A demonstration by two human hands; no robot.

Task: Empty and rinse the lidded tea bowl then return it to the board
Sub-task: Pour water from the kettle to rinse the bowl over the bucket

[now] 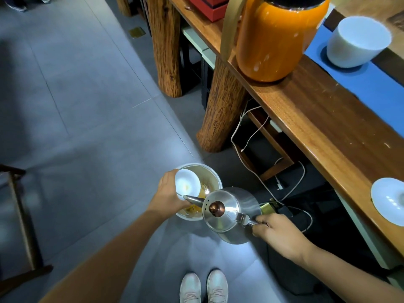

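Overall: dim, cool-toned room
Light source: from above, pooled pale on the grey floor point(91, 110) near the middle
Glare: bright sheen on the steel kettle point(227, 213)
Shadows: dark under the worktop point(317, 119)
Edges: wide-angle bend, orange jug point(275, 38) stretched
Blur: corners soft, white bowl point(358, 40) smeared

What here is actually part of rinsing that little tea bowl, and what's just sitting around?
In use: tea bowl in the left hand; steel kettle in the right hand, spout at the bowl; waste bucket beneath; white lid on the table's edge.

Lying about: orange flask, white cup, blue mat, red box, cables.
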